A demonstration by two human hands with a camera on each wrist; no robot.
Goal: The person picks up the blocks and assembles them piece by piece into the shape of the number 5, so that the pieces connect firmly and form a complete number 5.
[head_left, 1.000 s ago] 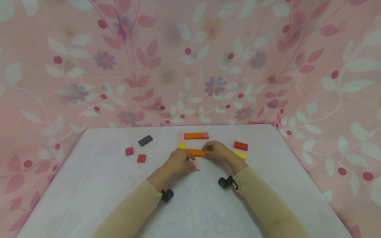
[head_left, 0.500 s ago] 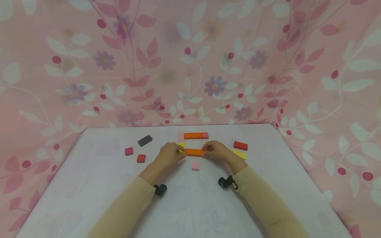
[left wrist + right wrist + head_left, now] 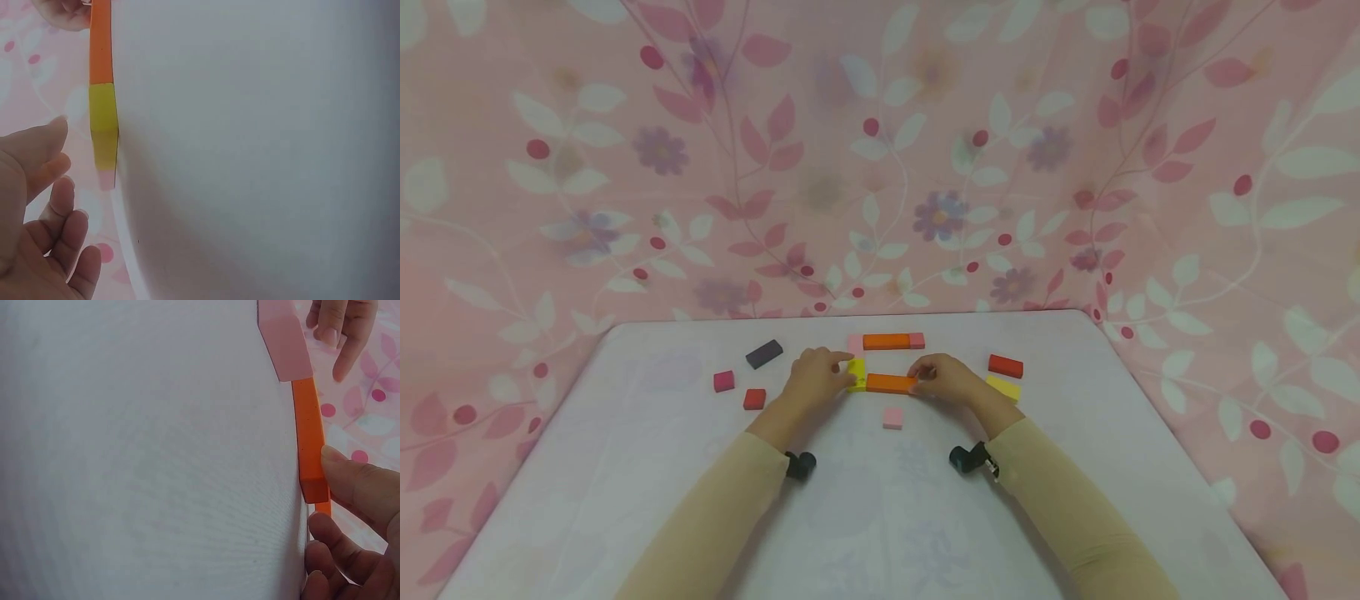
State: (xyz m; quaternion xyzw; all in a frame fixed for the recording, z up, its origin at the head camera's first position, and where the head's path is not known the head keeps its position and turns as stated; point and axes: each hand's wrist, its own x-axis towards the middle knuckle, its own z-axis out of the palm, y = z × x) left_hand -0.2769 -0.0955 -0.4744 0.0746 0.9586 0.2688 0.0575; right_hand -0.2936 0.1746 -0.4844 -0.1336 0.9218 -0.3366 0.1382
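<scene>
In the head view an orange block [image 3: 891, 383] lies flat on the white table. My right hand [image 3: 946, 379] is at its right end; the thumb [image 3: 340, 469] rests against the block's side in the right wrist view, with fingers curled by the end. Against its left end sits a yellow block [image 3: 857, 375], reaching back to a pale pink block [image 3: 856, 344]. My left hand [image 3: 816, 379] is just left of the yellow block. In the left wrist view its loosely bent fingers [image 3: 62, 197] hold nothing and look apart from the yellow block.
Behind stands another orange block [image 3: 886, 342] with a pink block [image 3: 917, 341] at its end. A pale pink block [image 3: 892, 418] lies nearer. To the left are dark grey [image 3: 764, 354], magenta [image 3: 724, 381] and red [image 3: 755, 399] blocks; to the right, red [image 3: 1005, 366] and yellow [image 3: 1003, 388] ones.
My left hand has moved left and back, from beside the near pale pink block to the yellow block's left side, and its fingers have spread. The right hand stays at the orange block's end.
</scene>
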